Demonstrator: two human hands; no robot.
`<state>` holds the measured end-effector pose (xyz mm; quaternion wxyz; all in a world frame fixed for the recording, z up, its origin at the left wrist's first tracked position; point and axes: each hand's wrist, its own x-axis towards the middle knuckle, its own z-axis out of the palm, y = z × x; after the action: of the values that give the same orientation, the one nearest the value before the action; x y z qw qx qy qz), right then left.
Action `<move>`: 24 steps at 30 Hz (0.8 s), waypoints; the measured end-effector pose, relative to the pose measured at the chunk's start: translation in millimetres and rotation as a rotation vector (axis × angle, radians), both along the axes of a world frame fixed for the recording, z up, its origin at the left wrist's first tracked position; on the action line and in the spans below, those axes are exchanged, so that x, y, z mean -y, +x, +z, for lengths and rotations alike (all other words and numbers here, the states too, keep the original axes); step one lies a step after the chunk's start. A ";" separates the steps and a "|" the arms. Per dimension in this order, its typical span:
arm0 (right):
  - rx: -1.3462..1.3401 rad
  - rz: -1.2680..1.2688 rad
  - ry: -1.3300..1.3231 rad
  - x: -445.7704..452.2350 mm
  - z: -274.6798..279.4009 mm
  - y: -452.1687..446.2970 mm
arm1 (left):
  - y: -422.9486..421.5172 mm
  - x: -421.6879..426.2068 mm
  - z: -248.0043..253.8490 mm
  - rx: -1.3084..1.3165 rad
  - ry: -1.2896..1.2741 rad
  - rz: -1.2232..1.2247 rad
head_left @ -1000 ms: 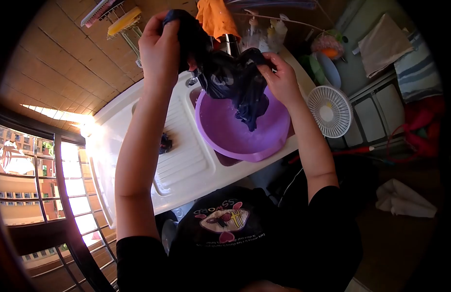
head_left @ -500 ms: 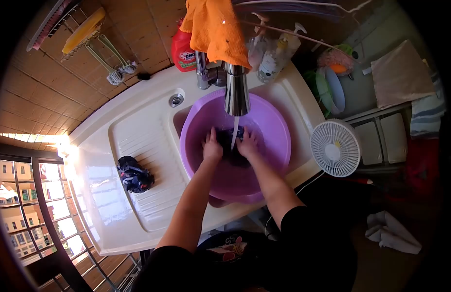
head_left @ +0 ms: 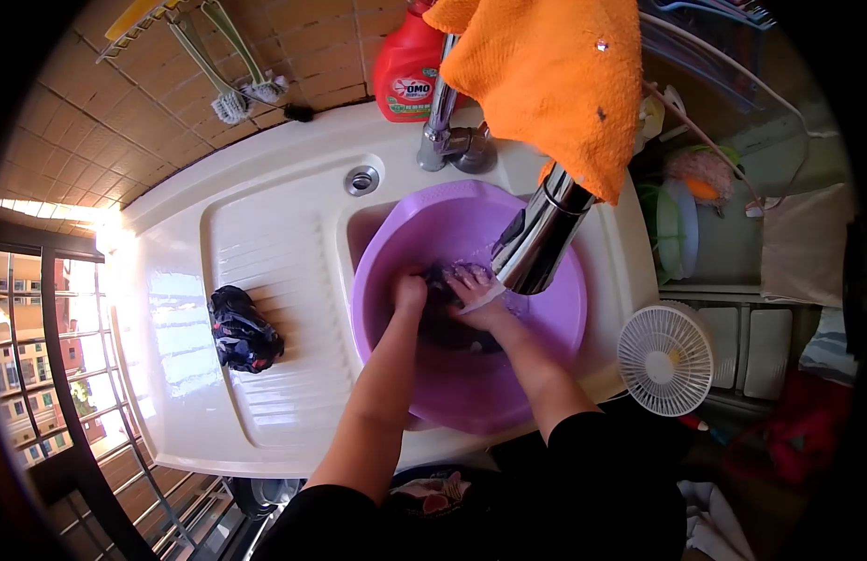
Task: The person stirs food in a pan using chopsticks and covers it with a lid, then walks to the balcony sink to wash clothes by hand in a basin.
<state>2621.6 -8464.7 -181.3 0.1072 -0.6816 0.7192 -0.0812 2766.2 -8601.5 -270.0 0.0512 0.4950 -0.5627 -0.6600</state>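
Inside the purple basin [head_left: 563,351] lies a dark wet cloth [head_left: 443,327], partly under water. My left hand [head_left: 410,292] is at the cloth's left side with its fingers curled in, gripping its edge. My right hand [head_left: 476,297] rests palm down on the cloth, fingers spread. A stream from the chrome faucet [head_left: 543,234] falls onto the right hand. The cloth's lower part blends into the dark water, so its shape cannot be made out.
A bunched dark patterned cloth [head_left: 245,329] sits on the ribbed drainboard [head_left: 293,252]. An orange towel [head_left: 555,84] hangs over the faucet. Behind stands a red OMO detergent bottle [head_left: 410,70]. A white fan [head_left: 665,358] is at the sink's right edge.
The view has shifted, and the faucet head now slants over the basin's right side. My right hand has turned flat under the stream; my left fingers have curled in.
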 end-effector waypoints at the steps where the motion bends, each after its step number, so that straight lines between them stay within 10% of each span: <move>1: 0.110 -0.044 -0.038 5.5 -13.8 -7.3 | -2.7 -1.8 18.8 0.003 -0.007 0.009; 4: 0.372 -0.739 -0.091 51.2 -3.9 38.7 | -14.6 -20.8 76.4 -0.047 0.108 0.601; 7: 1.017 -0.733 -0.017 63.3 11.7 52.5 | -6.7 -8.1 70.4 -0.409 0.775 0.683; 10: 1.340 -0.590 -0.132 38.2 92.8 92.6 | -4.3 -2.8 122.6 -0.576 0.846 0.575; 14: 0.749 -0.512 -0.467 12.2 152.9 112.7 | -10.8 -11.6 186.3 -0.790 1.100 0.174; 18: 0.581 -0.575 -0.473 17.4 172.5 97.5 | -22.2 -21.7 181.6 -0.814 1.051 0.254; 20: 0.504 -0.632 -0.522 21.4 170.4 87.5 | -25.2 -18.6 169.0 -0.721 0.544 0.214; 24: 0.398 -0.519 -0.475 20.3 167.0 63.3 | -17.8 -35.8 191.0 -0.689 0.626 0.441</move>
<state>2684.9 -8484.9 -14.4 0.0598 -0.4542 0.7939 -0.3998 2748.4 -8565.7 -79.0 0.2212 0.3473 -0.1710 -0.8951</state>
